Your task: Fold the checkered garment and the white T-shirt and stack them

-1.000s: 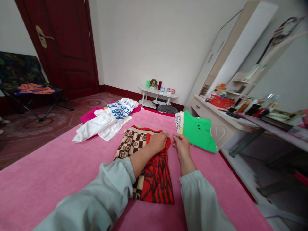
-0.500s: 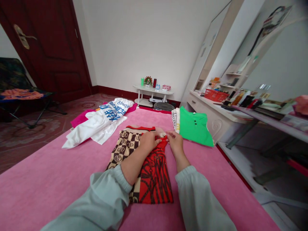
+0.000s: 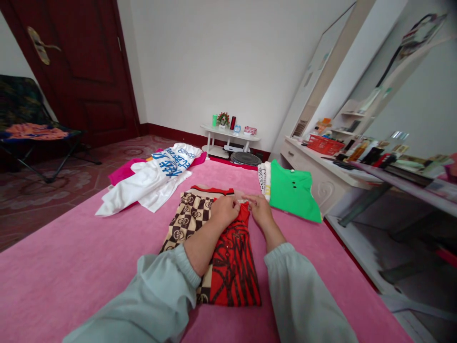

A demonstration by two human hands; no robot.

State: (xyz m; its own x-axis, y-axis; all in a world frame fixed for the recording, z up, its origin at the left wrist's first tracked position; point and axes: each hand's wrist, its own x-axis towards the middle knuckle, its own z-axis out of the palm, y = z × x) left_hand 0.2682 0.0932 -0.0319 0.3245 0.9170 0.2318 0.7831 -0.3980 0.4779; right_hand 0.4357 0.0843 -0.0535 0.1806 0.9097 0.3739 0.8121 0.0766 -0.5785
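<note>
A partly folded garment, brown-and-cream checked on one side and red with black markings on the other, lies on the pink bedspread (image 3: 89,257) in front of me. The checked part (image 3: 191,216) is at left; the red part (image 3: 235,267) is folded over at right. My left hand (image 3: 225,212) has its fingers closed on the garment's upper red edge. Beside it, my right hand (image 3: 260,208) pinches the top right corner of the same red part. The fabric between the fingertips is mostly hidden.
White clothing with blue lettering (image 3: 171,164) lies over pink clothing (image 3: 124,170) at the left. A folded green shirt (image 3: 294,193) rests at the right beside white patterned cloth (image 3: 264,176). Beyond the bed stand a small white table (image 3: 228,133) and a dresser (image 3: 314,166).
The whole view has shifted slightly, moving the scene a little to the right. Both hands stay at the garment's top edge, with the left fingers curled in more.
</note>
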